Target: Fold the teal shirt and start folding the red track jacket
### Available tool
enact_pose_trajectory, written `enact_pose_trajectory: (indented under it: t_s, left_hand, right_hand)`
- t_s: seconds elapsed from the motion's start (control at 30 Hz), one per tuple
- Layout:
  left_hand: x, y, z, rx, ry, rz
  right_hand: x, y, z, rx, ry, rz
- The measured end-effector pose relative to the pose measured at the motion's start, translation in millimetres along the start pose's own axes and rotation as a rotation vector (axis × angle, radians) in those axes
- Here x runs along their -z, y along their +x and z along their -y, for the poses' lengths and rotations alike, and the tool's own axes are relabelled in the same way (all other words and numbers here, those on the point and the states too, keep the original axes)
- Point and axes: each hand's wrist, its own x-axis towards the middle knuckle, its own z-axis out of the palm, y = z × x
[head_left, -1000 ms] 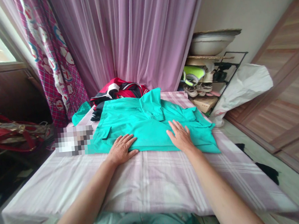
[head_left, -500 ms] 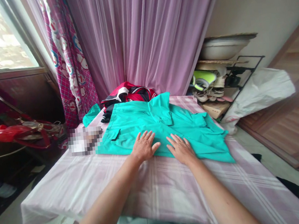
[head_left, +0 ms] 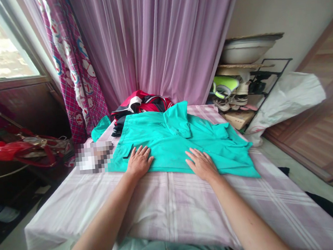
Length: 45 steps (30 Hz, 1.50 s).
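Observation:
A teal short-sleeved shirt (head_left: 166,152) lies spread sideways across the table, folded along its length, with its collar end toward the right. My left hand (head_left: 140,161) rests flat on its near part, fingers stretched out, just right of a small dark strip (head_left: 128,152) on the cloth. Farther right, my right hand (head_left: 201,163) also lies palm down on the shirt, its fingers spread. Neither hand grips anything. The shirt's near edge runs beneath both hands.
A plaid cloth (head_left: 168,207) covers the table. Behind the shirt are red and black clothes (head_left: 143,102) and a teal piece of fabric (head_left: 101,129). A blurred-out item (head_left: 93,157) sits at left. A shoe rack (head_left: 264,86) and a white sack (head_left: 290,99) stand at right.
My left hand has slid left along the shirt toward the dark strip, widening the gap between my hands. My right hand has stayed nearly in place. The view has shifted slightly.

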Motion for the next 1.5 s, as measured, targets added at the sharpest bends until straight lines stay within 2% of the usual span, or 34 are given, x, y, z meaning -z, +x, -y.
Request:
enact_pose_trajectory:
  t_s: [0.07, 0.17, 0.23, 0.3, 0.4, 0.57, 0.77, 0.87, 1.03, 1.27, 1.4, 1.5]
  left_hand:
    - [3.3, -7.3, 7.2, 0.015, -0.017, -0.134]
    - [10.0, -19.2, 32.9, 0.165, -0.023, -0.299]
    - [13.6, -27.6, 55.1, 0.238, -0.036, -0.292]
    - [15.1, -35.2, 74.2, 0.245, -0.077, -0.231]
    - [13.9, -41.8, 88.8, 0.238, -0.143, -0.186]
    - [13.4, -39.1, 85.1, 0.265, -0.15, -0.218]
    - [20.6, -37.2, 81.1, 0.524, -0.129, -0.159]
    - [23.1, -38.1, 81.4, 0.577, -0.153, -0.166]
    - [28.8, -31.3, 80.6, 0.603, -0.171, -0.229]
    - [47.6, -9.8, 91.3, 0.595, -0.115, -0.208]
    - [50.9, -6.7, 98.8, 0.565, -0.077, -0.162]
    - [53.3, -7.5, 105.4, 0.575, -0.049, -0.194]
  right_hand:
    - [-1.3, -0.3, -1.2, 0.004, 0.009, -0.024]
    - [-3.2, -0.6, -3.5, 0.01, 0.021, -0.044]
    - [-5.1, -0.4, -5.3, 0.016, 0.028, -0.051]
    - [-7.5, 0.0, -7.2, 0.023, 0.032, -0.066]
    - [-10.6, 0.4, -9.0, 0.036, 0.03, -0.093]
    - [-9.2, -0.4, -7.2, 0.031, 0.01, -0.098]
    - [-5.0, -1.5, -4.9, 0.025, 0.001, -0.074]
    - [-5.4, -1.5, -5.2, 0.026, 0.004, -0.077]
    - [-6.4, -1.7, -4.4, 0.017, 0.019, -0.074]
    - [-6.4, -1.4, -4.6, 0.01, 0.038, -0.075]
    - [-6.4, -1.0, -6.0, 0.023, 0.045, -0.085]
    - [-5.6, -1.1, -5.9, 0.026, 0.048, -0.068]
